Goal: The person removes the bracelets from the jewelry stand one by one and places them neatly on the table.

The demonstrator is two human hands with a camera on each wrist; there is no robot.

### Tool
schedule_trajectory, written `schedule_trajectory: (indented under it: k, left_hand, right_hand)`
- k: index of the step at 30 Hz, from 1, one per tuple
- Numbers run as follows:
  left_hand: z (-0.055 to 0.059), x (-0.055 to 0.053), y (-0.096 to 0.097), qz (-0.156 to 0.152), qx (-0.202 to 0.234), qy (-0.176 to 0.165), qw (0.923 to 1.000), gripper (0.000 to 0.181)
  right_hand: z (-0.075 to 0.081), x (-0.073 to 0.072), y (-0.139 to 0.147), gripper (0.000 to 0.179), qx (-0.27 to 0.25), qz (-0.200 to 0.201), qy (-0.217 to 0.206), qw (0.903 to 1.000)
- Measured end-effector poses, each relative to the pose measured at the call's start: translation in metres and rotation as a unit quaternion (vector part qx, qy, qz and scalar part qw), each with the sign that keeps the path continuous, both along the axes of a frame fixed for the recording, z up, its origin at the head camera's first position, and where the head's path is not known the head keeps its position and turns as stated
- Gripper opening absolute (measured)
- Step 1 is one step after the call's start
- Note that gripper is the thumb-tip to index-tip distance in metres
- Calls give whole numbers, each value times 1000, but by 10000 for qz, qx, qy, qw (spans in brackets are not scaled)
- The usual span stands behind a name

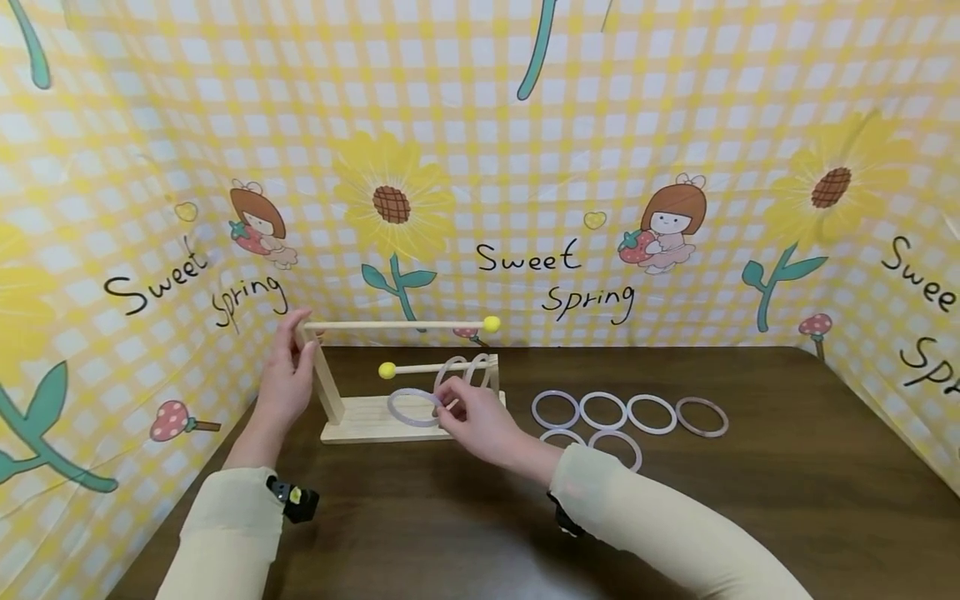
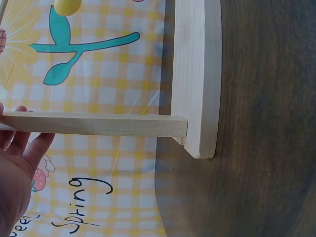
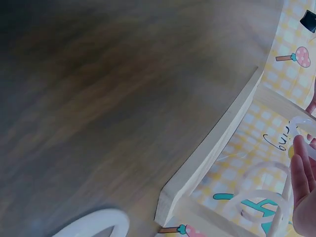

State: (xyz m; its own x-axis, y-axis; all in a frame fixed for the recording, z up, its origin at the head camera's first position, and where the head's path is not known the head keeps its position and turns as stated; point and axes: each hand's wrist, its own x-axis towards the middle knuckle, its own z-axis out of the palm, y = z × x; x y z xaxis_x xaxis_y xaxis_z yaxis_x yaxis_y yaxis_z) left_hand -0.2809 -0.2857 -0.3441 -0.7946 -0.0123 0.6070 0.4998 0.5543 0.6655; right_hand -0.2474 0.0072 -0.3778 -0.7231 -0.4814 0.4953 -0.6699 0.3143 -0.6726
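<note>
A pale wooden stand [image 1: 358, 430] has two rods tipped with yellow balls: an upper rod [image 1: 405, 325] pointing right and a lower rod [image 1: 417, 368] pointing left. My left hand [image 1: 287, 379] grips the top of its left post [image 2: 98, 124], fingers and thumb on either side. With my right hand [image 1: 483, 423] I pinch a pale lilac bangle [image 1: 391, 407] by its right edge. It is tilted, in front of the stand and below the lower rod's yellow ball [image 1: 387, 371]. Two bangles [image 3: 256, 194] hang on the lower rod near the right post, partly behind my right hand.
Several more bangles [image 1: 534, 408] lie on the dark wooden table [image 1: 420, 517] to the right of the stand, in two rows. My right sleeve [image 1: 660, 508] covers part of the front row. A yellow checked cloth [image 1: 480, 192] rises behind and at both sides.
</note>
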Motion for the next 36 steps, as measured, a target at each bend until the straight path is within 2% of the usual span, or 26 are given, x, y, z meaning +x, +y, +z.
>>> schedule_trajectory:
  k: [8,16,22,33,36]
  left_hand:
    - [2,1,2,29,12,8,10000,47]
    - [0,-1,2,204,-84,19,9998,47]
    - [2,0,3,255,-99,13,9996,46]
    - [3,3,3,215,-115,-33,9997,46]
    - [2,2,2,202,-96,-37,9997,45]
  right_hand:
    - [3,5,16,9,-3,-58,176,9998]
    - [7,13,41,10,-61,-27,-48,10000]
    - [8,17,68,11,-122,-121,-70,9998]
    - [12,24,121,9,-456,-327,-455,9974]
    - [13,25,136,10,-497,-427,-347,9972]
